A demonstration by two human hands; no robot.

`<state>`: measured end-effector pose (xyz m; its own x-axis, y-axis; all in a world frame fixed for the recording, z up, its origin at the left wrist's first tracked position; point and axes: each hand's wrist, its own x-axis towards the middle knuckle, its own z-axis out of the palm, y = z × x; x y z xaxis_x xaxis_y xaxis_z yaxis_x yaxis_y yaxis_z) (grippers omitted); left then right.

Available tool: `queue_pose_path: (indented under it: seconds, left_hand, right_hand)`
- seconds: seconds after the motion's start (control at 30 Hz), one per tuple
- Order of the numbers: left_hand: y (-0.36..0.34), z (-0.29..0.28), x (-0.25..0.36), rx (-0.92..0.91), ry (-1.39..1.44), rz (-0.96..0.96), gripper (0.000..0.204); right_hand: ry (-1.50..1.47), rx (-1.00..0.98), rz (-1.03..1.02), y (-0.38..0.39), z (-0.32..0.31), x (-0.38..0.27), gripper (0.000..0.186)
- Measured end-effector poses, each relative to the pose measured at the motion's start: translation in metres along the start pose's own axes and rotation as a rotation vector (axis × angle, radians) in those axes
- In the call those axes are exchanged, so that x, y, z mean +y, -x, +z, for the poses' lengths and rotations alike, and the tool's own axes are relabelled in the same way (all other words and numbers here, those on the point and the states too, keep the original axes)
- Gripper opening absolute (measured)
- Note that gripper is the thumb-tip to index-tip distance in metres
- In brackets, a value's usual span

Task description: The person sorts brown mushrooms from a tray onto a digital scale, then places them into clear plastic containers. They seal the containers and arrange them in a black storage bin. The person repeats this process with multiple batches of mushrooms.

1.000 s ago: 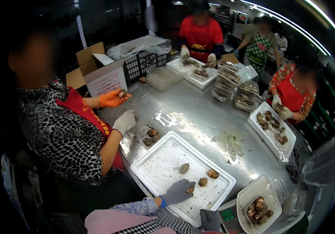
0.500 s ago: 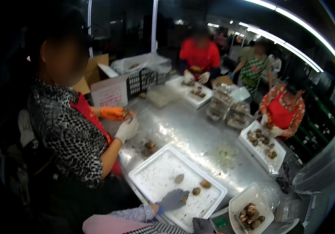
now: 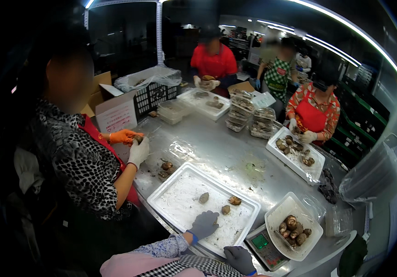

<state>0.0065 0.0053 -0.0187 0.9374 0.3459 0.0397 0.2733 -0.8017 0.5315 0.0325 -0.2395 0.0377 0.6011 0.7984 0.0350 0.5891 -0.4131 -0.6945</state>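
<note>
In the white tray (image 3: 175, 201) in front of me, my left hand (image 3: 203, 225), in a grey glove, reaches over the bottom with its fingers closed on a small brown taro (image 3: 216, 221), mostly hidden by the glove. Beyond it lie a pale taro (image 3: 204, 198), a round brown taro (image 3: 225, 209) and a reddish-brown taro (image 3: 235, 200). My right hand (image 3: 240, 259), also grey-gloved, is curled by the tray's near right corner, beside a scale (image 3: 270, 253) with a green display; its palm is hidden. A white tub (image 3: 311, 244) holding several taros (image 3: 294, 229) sits on the scale.
At my left a co-worker (image 3: 69, 157) handles a taro beside more taros (image 3: 165, 169) on the metal table (image 3: 198, 152). Across stand stacked clear boxes (image 3: 240, 111), a black crate (image 3: 157, 98) and two more white trays (image 3: 295, 167) with people working at them.
The view has shifted, so the scene sits further left and higher. My left hand stays in the tray with the taro. More of my right hand and the scale shows.
</note>
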Motion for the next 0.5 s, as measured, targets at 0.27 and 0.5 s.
queue_pose_path:
  seconds: [0.27,0.5]
  left_hand:
    - [-0.012,0.008,-0.006,0.079,-0.053,0.050,0.041]
    - [-0.010,0.013,-0.023,0.223,0.214,-0.021,0.032]
  right_hand:
    - [0.008,-0.060,-0.013,0.008,-0.003,0.012,0.040]
    - [0.011,0.006,0.026,0.024,-0.008,0.006,0.029]
